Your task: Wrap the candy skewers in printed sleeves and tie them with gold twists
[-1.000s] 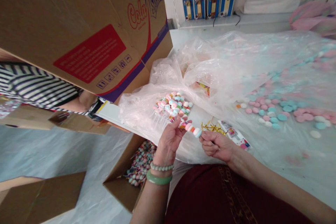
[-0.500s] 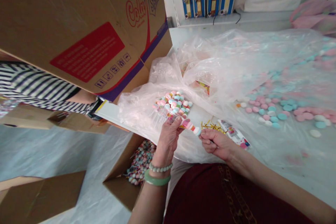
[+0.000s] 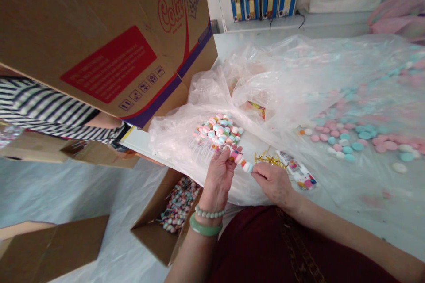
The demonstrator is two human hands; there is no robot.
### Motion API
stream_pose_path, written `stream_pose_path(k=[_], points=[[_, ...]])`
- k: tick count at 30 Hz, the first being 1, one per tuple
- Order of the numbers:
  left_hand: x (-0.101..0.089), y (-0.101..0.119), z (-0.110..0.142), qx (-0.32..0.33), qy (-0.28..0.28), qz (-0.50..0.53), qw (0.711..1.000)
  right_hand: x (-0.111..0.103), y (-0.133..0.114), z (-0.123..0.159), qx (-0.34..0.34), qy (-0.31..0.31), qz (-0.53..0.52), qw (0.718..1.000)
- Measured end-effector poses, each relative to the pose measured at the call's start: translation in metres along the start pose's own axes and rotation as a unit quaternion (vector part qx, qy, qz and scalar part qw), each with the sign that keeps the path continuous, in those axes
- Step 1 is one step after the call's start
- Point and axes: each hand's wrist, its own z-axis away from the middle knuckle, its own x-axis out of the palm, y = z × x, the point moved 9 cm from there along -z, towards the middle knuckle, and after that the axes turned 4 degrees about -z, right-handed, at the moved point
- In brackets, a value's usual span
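My left hand (image 3: 221,172), with pale green bracelets at the wrist, pinches a skewer of marshmallows (image 3: 243,163) in pink, white, orange and pale blue. The pale blue end of the skewer meets the closed fingers of my right hand (image 3: 274,183); its fingertips are partly hidden. Just beyond my right hand lie gold twist ties (image 3: 270,159) and a printed card (image 3: 297,170). Past my left hand is a pile of marshmallow skewers (image 3: 221,130) on clear plastic sheeting (image 3: 172,130).
A large cardboard box (image 3: 109,17) stands at the left of the table. Loose pink, blue and white marshmallows (image 3: 357,146) are at the right, many under plastic. An open box (image 3: 156,230) below the table edge holds more skewers. A co-worker's striped sleeve (image 3: 49,106) shows behind the large box.
My left hand and forearm have shifted slightly right. My right hand has rolled over, so its back now faces up. The marshmallow skewer stays between both hands.
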Motion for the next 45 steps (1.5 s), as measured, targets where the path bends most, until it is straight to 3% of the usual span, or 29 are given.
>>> stream_pose_path(k=[4,7,9,11,13,15,17,20,22,26,35,40,42,45], points=[[0.007,0.001,0.001,-0.003,-0.041,-0.012,0.999,-0.002,0.004,-0.003,0.024,-0.012,-0.025,0.999],[0.011,0.004,0.002,-0.010,-0.085,-0.046,0.995,-0.001,0.014,-0.007,0.106,-0.043,-0.147,0.983],[0.011,0.007,0.002,-0.007,-0.100,-0.063,0.993,0.006,0.022,-0.006,0.185,-0.075,-0.273,0.941],[0.010,0.009,0.002,-0.005,-0.106,-0.072,0.992,0.016,0.027,-0.002,0.246,-0.105,-0.387,0.883],[0.010,0.008,0.002,-0.008,-0.114,-0.073,0.991,0.026,0.027,0.003,0.282,-0.138,-0.454,0.834],[0.011,0.007,0.002,-0.014,-0.122,-0.068,0.990,0.032,0.025,0.006,0.298,-0.163,-0.475,0.812],[0.011,0.005,0.001,-0.017,-0.117,-0.055,0.991,0.031,0.025,0.006,0.299,-0.152,-0.458,0.823],[0.009,0.004,-0.002,-0.002,-0.087,-0.012,0.996,0.019,0.020,0.000,0.266,-0.105,-0.401,0.870],[0.009,0.004,-0.002,0.007,-0.076,0.007,0.997,0.015,0.017,-0.002,0.251,-0.098,-0.377,0.886],[0.017,0.004,0.001,0.008,-0.109,-0.020,0.994,0.017,0.024,-0.001,0.266,-0.097,-0.393,0.875],[0.014,0.009,-0.002,-0.004,-0.130,-0.057,0.990,0.021,0.029,0.000,0.292,-0.142,-0.543,0.775],[0.018,0.012,-0.003,0.039,-0.117,-0.009,0.992,0.042,0.018,0.011,0.345,-0.229,-0.637,0.650],[0.017,0.011,-0.004,0.056,-0.100,0.016,0.993,0.047,0.017,0.014,0.355,-0.241,-0.643,0.634],[0.016,0.008,-0.004,0.059,-0.084,0.034,0.994,0.048,0.020,0.012,0.351,-0.236,-0.641,0.640]])
